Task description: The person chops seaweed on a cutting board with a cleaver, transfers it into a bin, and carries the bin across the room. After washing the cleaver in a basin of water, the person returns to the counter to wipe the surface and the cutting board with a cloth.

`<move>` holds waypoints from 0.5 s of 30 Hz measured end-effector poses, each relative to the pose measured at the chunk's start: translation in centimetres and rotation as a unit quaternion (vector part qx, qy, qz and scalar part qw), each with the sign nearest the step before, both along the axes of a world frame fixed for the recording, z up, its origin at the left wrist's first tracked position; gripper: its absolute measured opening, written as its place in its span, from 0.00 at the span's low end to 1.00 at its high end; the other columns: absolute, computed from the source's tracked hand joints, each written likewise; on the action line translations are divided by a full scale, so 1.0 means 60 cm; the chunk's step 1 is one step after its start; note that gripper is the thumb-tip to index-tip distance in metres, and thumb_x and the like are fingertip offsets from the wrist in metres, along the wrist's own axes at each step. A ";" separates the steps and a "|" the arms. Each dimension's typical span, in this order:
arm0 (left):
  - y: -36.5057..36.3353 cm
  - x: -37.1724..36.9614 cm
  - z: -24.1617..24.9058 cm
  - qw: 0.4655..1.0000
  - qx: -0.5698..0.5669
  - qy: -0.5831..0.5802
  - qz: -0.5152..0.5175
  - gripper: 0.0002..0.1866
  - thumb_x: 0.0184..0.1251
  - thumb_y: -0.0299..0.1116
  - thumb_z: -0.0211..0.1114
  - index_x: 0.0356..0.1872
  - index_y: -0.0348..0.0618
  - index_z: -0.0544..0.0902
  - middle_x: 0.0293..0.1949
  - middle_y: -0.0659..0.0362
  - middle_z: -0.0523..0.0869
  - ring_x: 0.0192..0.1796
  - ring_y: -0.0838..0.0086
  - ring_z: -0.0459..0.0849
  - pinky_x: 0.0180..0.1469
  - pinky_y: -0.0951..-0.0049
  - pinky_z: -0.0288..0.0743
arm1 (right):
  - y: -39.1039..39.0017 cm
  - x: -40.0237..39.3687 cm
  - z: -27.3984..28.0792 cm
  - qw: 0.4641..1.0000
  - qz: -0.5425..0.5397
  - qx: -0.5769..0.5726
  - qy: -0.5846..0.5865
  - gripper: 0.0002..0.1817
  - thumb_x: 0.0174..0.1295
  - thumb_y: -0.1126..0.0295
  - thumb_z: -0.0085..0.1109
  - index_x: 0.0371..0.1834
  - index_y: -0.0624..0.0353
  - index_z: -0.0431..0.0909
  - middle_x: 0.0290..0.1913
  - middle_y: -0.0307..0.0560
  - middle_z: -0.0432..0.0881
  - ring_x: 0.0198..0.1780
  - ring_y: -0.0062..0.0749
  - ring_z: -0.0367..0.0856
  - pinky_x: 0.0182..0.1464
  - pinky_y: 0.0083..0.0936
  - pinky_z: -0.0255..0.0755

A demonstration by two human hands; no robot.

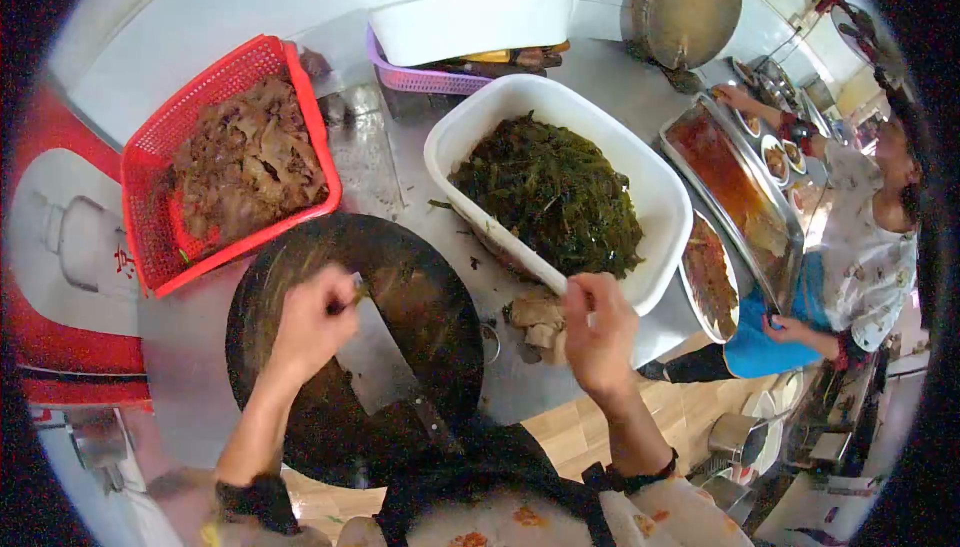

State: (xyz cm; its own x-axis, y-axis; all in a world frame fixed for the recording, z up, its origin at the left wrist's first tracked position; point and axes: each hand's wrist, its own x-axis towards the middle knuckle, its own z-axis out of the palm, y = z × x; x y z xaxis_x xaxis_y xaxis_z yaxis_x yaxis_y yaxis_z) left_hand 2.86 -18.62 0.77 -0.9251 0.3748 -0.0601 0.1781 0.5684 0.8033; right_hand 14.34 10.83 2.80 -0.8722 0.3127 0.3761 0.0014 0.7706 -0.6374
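Nearby, red basket, cleaver on board

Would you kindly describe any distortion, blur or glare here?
In the head view, fisheye distortion curves the scene inside a dark, grainy border; the left hand and right hand look slightly blurred; pale sheen marks the cleaver.

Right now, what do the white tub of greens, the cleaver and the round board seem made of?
White tub: probably glossy plastic, with a rounded moulded rim. Cleaver: metal blade, likely steel, with a greyish sheen. Round board: perhaps wood, from its brown, stained surface; grain unclear.
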 end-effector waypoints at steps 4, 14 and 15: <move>0.186 -0.068 0.112 0.978 0.098 0.099 -0.157 0.18 0.54 0.30 0.67 0.46 0.36 0.80 0.35 0.52 0.84 0.38 0.73 0.82 0.40 0.73 0.76 | 0.073 0.004 -0.016 0.990 0.032 0.136 -0.023 0.10 0.55 0.68 0.61 0.37 0.59 0.75 0.33 0.52 0.77 0.34 0.49 0.77 0.35 0.40 0.71; 0.179 -0.215 -0.122 0.990 -0.101 0.002 -0.102 0.08 0.59 0.31 0.59 0.32 0.39 0.84 0.33 0.47 0.85 0.31 0.62 0.84 0.36 0.64 0.77 | 0.110 0.000 -0.027 0.956 0.111 0.247 -0.115 0.10 0.46 0.69 0.62 0.27 0.56 0.71 0.28 0.46 0.71 0.33 0.43 0.75 0.31 0.37 0.73; 0.188 -0.230 -0.164 0.989 -0.101 0.002 -0.105 0.08 0.59 0.31 0.59 0.32 0.39 0.84 0.33 0.47 0.85 0.31 0.62 0.84 0.36 0.64 0.77 | 0.112 -0.002 -0.022 0.960 0.108 0.235 -0.111 0.09 0.45 0.71 0.61 0.26 0.56 0.69 0.27 0.46 0.71 0.31 0.43 0.75 0.29 0.37 0.72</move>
